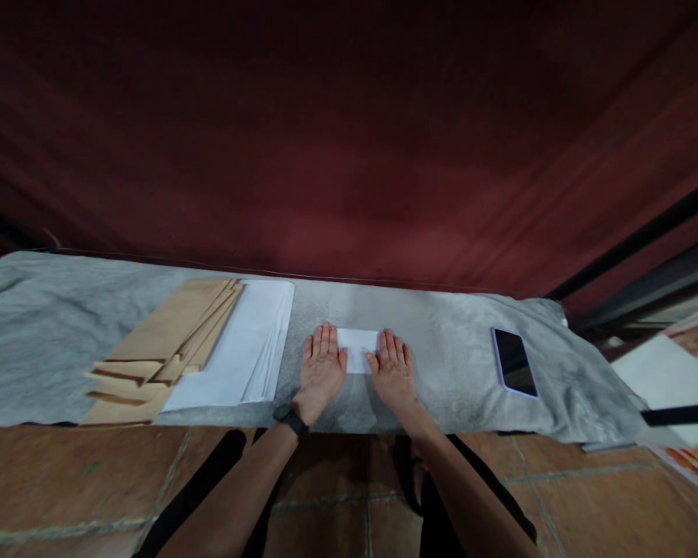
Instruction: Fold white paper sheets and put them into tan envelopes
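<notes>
My left hand (321,364) and my right hand (393,367) lie flat, fingers stretched out, on a grey cloth-covered surface (46,333). Between them sits a small folded white paper (357,346); both hands press on its side edges, covering its left and right ends. A dark watch band (291,420) wraps my left wrist.
Left of my hands lie a stack of white sheets (241,349) and, overlapping it, several brown envelopes (163,341). A dark phone (514,361) rests on the cloth at the right. Dark red curtain (349,139) behind; tiled floor (75,480) below.
</notes>
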{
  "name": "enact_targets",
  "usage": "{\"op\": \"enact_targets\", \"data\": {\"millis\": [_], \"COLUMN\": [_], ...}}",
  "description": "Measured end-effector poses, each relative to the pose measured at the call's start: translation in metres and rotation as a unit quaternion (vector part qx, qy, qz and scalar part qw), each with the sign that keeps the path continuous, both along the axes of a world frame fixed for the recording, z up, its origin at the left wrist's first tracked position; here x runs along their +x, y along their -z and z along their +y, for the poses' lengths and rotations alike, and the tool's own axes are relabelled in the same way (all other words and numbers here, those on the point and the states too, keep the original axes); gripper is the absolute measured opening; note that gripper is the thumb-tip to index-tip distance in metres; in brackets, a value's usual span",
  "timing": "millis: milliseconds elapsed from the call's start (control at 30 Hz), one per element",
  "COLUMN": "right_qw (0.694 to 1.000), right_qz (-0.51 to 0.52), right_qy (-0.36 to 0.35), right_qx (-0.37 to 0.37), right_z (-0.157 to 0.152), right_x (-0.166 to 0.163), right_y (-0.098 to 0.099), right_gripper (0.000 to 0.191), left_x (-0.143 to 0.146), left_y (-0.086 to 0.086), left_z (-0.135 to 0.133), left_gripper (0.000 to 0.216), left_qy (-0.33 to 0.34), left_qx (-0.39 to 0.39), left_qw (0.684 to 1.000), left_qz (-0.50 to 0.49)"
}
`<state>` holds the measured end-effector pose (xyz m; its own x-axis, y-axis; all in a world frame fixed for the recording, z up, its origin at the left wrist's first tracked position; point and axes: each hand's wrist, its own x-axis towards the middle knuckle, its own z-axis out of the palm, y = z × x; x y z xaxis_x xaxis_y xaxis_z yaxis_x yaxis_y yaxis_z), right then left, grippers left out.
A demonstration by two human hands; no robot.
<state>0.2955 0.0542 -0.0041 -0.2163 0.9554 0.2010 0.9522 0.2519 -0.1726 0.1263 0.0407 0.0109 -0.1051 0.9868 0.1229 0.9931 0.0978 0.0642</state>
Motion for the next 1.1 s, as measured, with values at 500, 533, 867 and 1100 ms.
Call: {"op": "enact_targets", "data": {"millis": [500,533,867,1100], "right_qw": [1.0,1.0,0.998,0.987], "right_qz": [-0.013,-0.013,0.041,0.064], "right_qy": [0.009,0.011,-0.035,-0.149], "right_qx": [-0.006,-0.007,0.009,-0.017], "right_z": [-0.001,-0.001,0.001,-0.013], "right_x": [0.024,0.025,0.019,-0.007], "right_y": [-0.004,-0.003,-0.01,-0.011], "right_gripper": [0.055,0.054,0.055,0.056], "left_x": [-0.008,-0.009,0.013,0.032], "left_y": [0.001,0.0,-0.006,0.008], "left_z": [0.0,0.0,-0.009,-0.022], "left_gripper": [0.06,0.06,0.058,0.062], "left_qy": [-0.018,-0.021,0.104,0.182], "left_qx": [0.017,0.012,0.035,-0.004], "left_qw": [1.0,1.0,0.993,0.983], "left_qz": [-0.003,-0.003,-0.039,-0.018]}}
